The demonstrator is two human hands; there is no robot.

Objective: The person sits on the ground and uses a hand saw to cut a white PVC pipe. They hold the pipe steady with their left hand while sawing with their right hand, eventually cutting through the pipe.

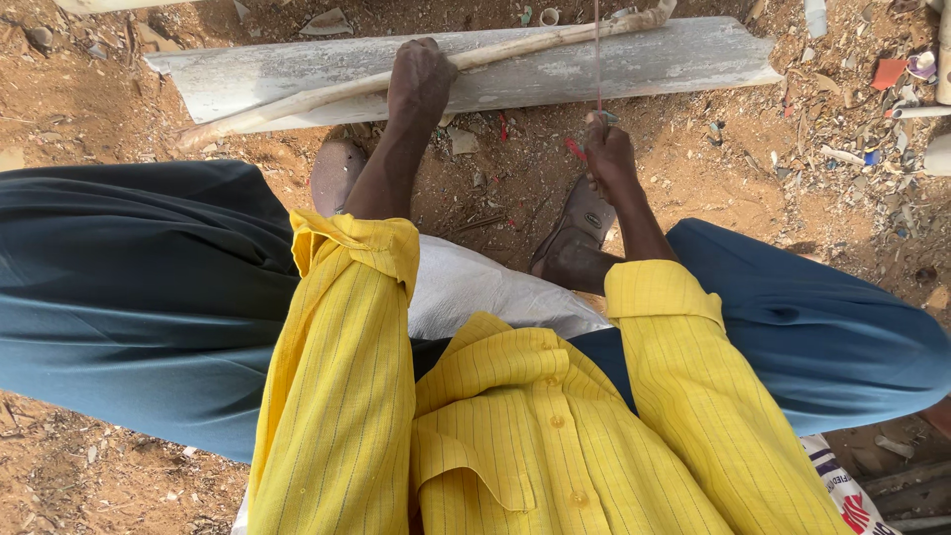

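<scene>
My left hand is closed around a long pale wooden stick that lies slantwise across a grey-white plank on the ground. My right hand grips the handle of a thin upright tool or rod that rises toward the top of the view; its upper end is cut off. Both arms wear rolled yellow striped sleeves. My knees in dark blue trousers spread to either side, and my sandalled feet rest on the dirt below the plank.
Reddish dirt littered with scraps, bits of plastic and small debris lies around, thickest at the right. A white woven sack lies under me. Another printed sack corner shows at bottom right.
</scene>
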